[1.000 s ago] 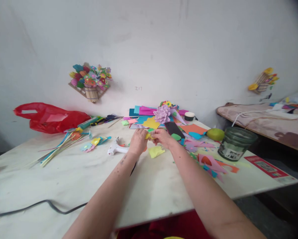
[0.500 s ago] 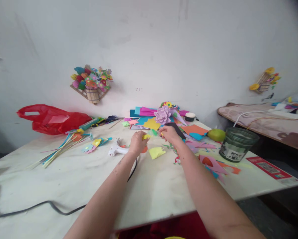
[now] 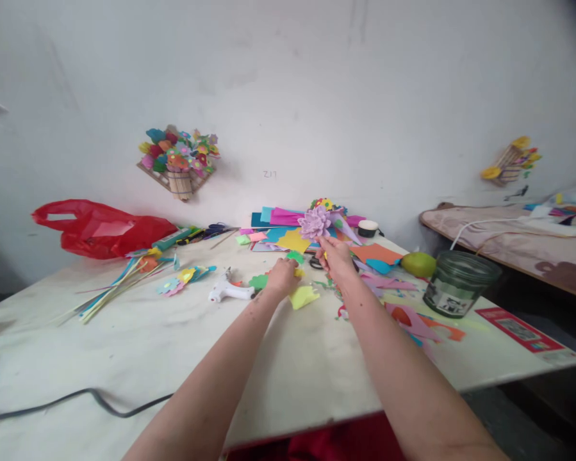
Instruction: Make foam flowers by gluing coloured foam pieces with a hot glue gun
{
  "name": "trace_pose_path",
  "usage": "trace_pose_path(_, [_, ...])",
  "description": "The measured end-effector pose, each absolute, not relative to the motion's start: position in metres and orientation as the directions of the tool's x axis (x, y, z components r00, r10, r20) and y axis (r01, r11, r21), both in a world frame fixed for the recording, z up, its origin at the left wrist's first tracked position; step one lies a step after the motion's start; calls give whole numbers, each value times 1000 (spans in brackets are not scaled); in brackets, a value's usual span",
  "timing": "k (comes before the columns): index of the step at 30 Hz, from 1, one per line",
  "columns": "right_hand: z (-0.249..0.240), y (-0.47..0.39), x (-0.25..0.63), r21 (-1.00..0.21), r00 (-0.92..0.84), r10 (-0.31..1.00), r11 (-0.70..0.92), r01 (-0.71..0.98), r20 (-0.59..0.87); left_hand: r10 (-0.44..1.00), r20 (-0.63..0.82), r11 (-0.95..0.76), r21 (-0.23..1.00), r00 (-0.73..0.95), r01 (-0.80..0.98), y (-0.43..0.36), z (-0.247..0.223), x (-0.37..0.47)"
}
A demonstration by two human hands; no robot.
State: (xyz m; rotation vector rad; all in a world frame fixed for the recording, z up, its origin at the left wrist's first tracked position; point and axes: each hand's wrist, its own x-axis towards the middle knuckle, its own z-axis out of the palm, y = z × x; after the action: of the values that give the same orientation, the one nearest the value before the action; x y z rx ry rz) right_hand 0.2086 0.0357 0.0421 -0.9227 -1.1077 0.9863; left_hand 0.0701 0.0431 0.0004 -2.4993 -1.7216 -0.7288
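My left hand [image 3: 284, 277] rests low over the table with its fingers curled on a small yellow craft piece [image 3: 298, 273]. Green scalloped cut-outs [image 3: 258, 282] lie just beside and behind it, and a pale yellow scrap [image 3: 304, 296] is in front. Farther right, my right hand [image 3: 334, 258] is closed around scissors, whose dark handle loop [image 3: 316, 261] shows at the fingertips; the rest is hidden by the hand. A white glue gun [image 3: 230, 289] lies left of my left hand.
A lilac flower [image 3: 315, 222] and coloured sheets [image 3: 293, 241] are at the back. On the right stand a green glass jar [image 3: 460, 282] and a yellow-green fruit [image 3: 418, 263]. A red bag [image 3: 105, 230], thin sticks [image 3: 112, 291] and a black cord [image 3: 95, 394] occupy the left.
My left hand has moved right and down to the table with the yellow piece. My right hand has shifted slightly right, and a dark scissor loop now shows beside its fingers.
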Motion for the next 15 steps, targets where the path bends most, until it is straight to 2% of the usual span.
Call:
trace_pose_path(5, [54, 31, 216, -924, 153, 913, 381, 7, 378, 881, 331, -425, 242, 338, 872, 47, -1, 74])
trace_pose_path(8, [62, 24, 235, -909, 73, 926, 344, 235, 369, 879, 323, -437, 255, 350, 862, 44, 4, 72])
trace_pose_path(10, [67, 17, 253, -872, 48, 940, 292, 392, 337, 881, 331, -435, 285, 339, 854, 41, 9, 69])
trace_pose_path(12, [72, 7, 273, -853, -13, 957, 265, 449, 290, 880, 353, -433, 318, 318, 844, 41, 14, 63])
trace_pose_path(15, [80, -12, 302, -814, -138, 987, 148, 562, 84, 875, 404, -421, 367, 265, 830, 43, 19, 51])
